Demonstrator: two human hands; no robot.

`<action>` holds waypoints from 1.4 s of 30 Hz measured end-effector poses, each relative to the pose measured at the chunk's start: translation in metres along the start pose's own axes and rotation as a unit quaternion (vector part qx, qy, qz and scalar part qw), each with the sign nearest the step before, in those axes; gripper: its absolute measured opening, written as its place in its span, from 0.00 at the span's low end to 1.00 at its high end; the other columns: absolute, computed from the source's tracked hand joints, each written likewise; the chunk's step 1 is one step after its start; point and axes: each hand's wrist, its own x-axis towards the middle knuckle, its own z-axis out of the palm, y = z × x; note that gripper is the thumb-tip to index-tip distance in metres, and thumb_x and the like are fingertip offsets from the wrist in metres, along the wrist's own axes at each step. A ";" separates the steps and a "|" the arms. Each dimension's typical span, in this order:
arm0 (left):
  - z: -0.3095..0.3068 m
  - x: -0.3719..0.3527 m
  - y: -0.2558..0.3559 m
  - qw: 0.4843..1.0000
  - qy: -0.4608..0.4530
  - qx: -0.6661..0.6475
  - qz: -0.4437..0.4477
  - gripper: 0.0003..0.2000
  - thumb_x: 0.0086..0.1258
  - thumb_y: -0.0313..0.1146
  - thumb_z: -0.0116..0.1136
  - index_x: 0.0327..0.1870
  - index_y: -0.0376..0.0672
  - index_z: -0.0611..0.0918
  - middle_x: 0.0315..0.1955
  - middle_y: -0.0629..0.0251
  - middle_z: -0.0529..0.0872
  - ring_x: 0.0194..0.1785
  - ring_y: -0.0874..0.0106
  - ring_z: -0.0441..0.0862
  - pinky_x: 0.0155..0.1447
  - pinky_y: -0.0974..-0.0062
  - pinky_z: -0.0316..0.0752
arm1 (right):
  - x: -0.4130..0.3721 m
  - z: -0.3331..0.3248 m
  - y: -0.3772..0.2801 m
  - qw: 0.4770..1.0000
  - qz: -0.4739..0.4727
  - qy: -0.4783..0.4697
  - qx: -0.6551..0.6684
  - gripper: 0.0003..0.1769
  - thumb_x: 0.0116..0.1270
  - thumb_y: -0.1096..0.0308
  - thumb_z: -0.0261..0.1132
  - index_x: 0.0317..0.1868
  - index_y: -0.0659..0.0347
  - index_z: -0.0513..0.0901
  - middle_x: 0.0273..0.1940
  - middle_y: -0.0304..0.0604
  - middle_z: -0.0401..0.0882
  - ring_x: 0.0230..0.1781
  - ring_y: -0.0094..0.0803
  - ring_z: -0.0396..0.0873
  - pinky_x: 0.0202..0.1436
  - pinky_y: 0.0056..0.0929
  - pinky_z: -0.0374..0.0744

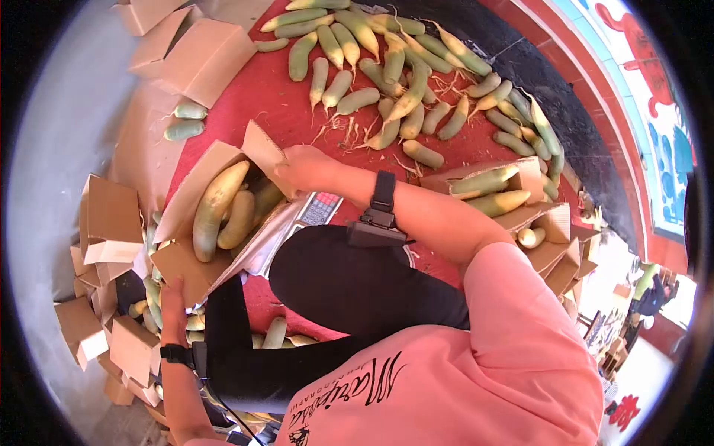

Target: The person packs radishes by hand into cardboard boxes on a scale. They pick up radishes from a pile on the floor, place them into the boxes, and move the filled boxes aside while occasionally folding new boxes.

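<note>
An open cardboard box (195,175) stands tilted in front of me, with several large green-and-yellow radishes (216,208) inside. At its upper end, my right hand (301,169) is closed around a raised flap. Down at the opposite end, my left hand (173,297) grips the edge of the lower flap, its fingers partly hidden. Beneath the box, close to my knee, part of a digital scale with a keypad (321,208) shows.
A large pile of radishes (394,67) spreads over the red floor covering (260,89). More filled cardboard boxes (547,223) stand on the right. Several opened boxes (111,215) crowd the left side, and others (204,63) lie at the upper left. A person (654,296) is far off at right.
</note>
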 end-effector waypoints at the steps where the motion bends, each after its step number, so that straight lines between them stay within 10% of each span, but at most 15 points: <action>1: -0.003 0.006 0.002 1.000 -0.001 0.004 -0.002 0.18 0.70 0.38 0.52 0.51 0.30 0.77 0.42 0.58 0.83 0.44 0.68 0.82 0.45 0.70 0.76 | 0.000 0.003 0.003 0.999 -0.033 0.014 -0.021 0.13 0.56 0.64 0.60 0.32 0.65 0.85 0.33 0.58 0.81 0.37 0.51 0.82 0.41 0.42 0.80; 6: -0.007 0.002 0.036 0.931 0.051 0.343 0.117 0.17 0.68 0.38 0.54 0.43 0.28 0.79 0.32 0.55 0.83 0.35 0.66 0.81 0.40 0.68 0.74 | -0.004 -0.008 0.003 0.988 -0.079 0.109 -0.072 0.10 0.55 0.68 0.60 0.30 0.65 0.85 0.31 0.56 0.81 0.34 0.51 0.82 0.40 0.42 0.80; 9: 0.006 -0.032 0.088 0.941 0.045 0.296 0.157 0.20 0.68 0.41 0.54 0.40 0.26 0.79 0.36 0.52 0.84 0.38 0.68 0.80 0.41 0.68 0.74 | -0.025 -0.053 -0.008 0.995 -0.019 0.092 -0.017 0.17 0.61 0.61 0.57 0.35 0.71 0.79 0.36 0.62 0.79 0.40 0.56 0.78 0.47 0.46 0.75; 13: 0.025 -0.067 0.148 0.937 0.083 0.259 0.220 0.18 0.69 0.39 0.54 0.45 0.29 0.78 0.36 0.59 0.83 0.39 0.72 0.79 0.44 0.71 0.73 | -0.060 -0.103 0.015 0.933 -0.203 0.261 -0.145 0.14 0.62 0.62 0.60 0.35 0.68 0.79 0.30 0.58 0.78 0.32 0.49 0.79 0.38 0.43 0.76; 15: 0.050 -0.100 0.185 0.944 0.040 0.206 0.255 0.18 0.69 0.39 0.54 0.48 0.28 0.78 0.39 0.60 0.83 0.41 0.74 0.78 0.47 0.73 0.73 | -0.141 -0.157 -0.027 0.965 -0.055 0.255 -0.036 0.13 0.63 0.62 0.61 0.33 0.67 0.79 0.27 0.54 0.76 0.27 0.39 0.77 0.33 0.36 0.75; 17: 0.085 -0.135 0.213 0.940 0.002 0.174 0.294 0.18 0.70 0.38 0.53 0.50 0.29 0.77 0.42 0.61 0.82 0.43 0.74 0.79 0.49 0.74 0.73 | -0.211 -0.192 -0.033 0.936 -0.111 0.295 -0.157 0.14 0.65 0.62 0.60 0.34 0.68 0.80 0.28 0.48 0.78 0.27 0.29 0.75 0.32 0.30 0.75; 21: 0.162 -0.200 0.243 0.928 -0.149 0.093 0.329 0.16 0.71 0.36 0.52 0.51 0.32 0.77 0.45 0.62 0.82 0.45 0.75 0.79 0.52 0.76 0.73 | -0.338 -0.231 -0.025 0.919 -0.008 0.378 0.110 0.17 0.67 0.64 0.59 0.47 0.70 0.80 0.39 0.38 0.82 0.37 0.21 0.77 0.43 0.25 0.75; 31: 0.388 -0.308 0.199 0.836 -0.405 0.147 0.340 0.12 0.65 0.35 0.54 0.29 0.32 0.80 0.20 0.72 0.76 0.24 0.79 0.69 0.29 0.73 0.66 | -0.615 -0.224 0.047 0.833 0.196 0.485 0.180 0.16 0.67 0.69 0.57 0.49 0.72 0.78 0.41 0.41 0.82 0.38 0.22 0.77 0.44 0.21 0.73; 34: 0.438 -0.341 0.180 0.812 -0.428 0.240 0.317 0.12 0.68 0.33 0.53 0.43 0.32 0.81 0.33 0.63 0.85 0.35 0.76 0.82 0.40 0.76 0.76 | -0.674 -0.199 0.080 0.818 0.246 0.505 0.122 0.16 0.67 0.69 0.57 0.49 0.72 0.77 0.41 0.42 0.82 0.38 0.22 0.77 0.43 0.20 0.74; 42: 0.514 -0.408 0.137 0.709 -0.489 0.313 0.402 0.16 0.63 0.37 0.51 0.36 0.27 0.80 0.27 0.55 0.83 0.30 0.68 0.79 0.37 0.68 0.72 | -0.764 -0.150 0.139 0.742 0.312 0.580 0.127 0.14 0.66 0.71 0.58 0.47 0.72 0.78 0.37 0.40 0.81 0.35 0.21 0.75 0.40 0.21 0.74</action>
